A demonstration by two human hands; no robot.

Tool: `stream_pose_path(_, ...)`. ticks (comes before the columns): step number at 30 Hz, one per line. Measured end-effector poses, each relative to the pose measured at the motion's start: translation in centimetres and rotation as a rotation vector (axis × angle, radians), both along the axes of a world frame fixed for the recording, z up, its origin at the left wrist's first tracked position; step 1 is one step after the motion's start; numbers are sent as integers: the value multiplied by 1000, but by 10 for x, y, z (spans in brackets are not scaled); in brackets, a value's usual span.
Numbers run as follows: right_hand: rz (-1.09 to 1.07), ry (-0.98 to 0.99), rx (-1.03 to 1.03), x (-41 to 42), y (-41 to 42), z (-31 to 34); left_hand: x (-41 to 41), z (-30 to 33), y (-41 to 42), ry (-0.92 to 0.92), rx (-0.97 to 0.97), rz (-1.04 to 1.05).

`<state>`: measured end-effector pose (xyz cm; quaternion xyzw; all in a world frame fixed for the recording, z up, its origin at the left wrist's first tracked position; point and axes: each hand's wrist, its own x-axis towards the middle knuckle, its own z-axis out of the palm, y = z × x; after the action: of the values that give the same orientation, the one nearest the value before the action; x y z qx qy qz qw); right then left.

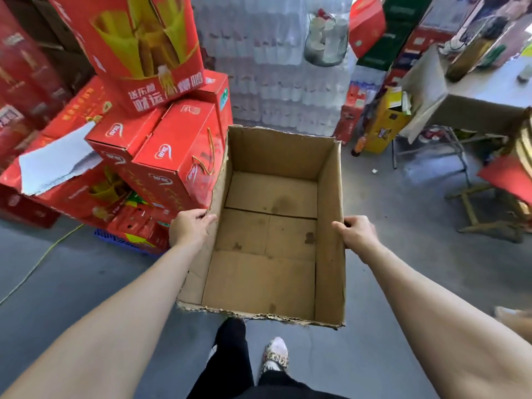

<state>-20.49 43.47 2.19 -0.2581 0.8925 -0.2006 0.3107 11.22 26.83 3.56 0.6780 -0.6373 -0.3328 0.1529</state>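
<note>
Bottle packs (276,67) behind the cardboard box (329,197): blurred, labels unreadable. Red cartons (178,151) left of box: cut by frame edge. Right hand (358,233) fingertips out of sight outside box's right wall.

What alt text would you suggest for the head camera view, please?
A person's left hand and right hand grip the side walls of an open, empty cardboard box. Stacked red gift boxes stand to its left on a grey floor, with wrapped bottle packs behind.

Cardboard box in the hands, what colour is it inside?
The cardboard box is plain brown, with dark stains; head view.
</note>
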Motion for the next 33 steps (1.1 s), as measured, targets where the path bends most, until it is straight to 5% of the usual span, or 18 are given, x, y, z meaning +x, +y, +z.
stream_pose_path(15,-144,2,106,-39,-148,-73,-75,-77,-176,-44,76,-54)
stream_pose_path(33,-181,15,86,-49,-207,-115,-104,-133,-227,-40,27,13)
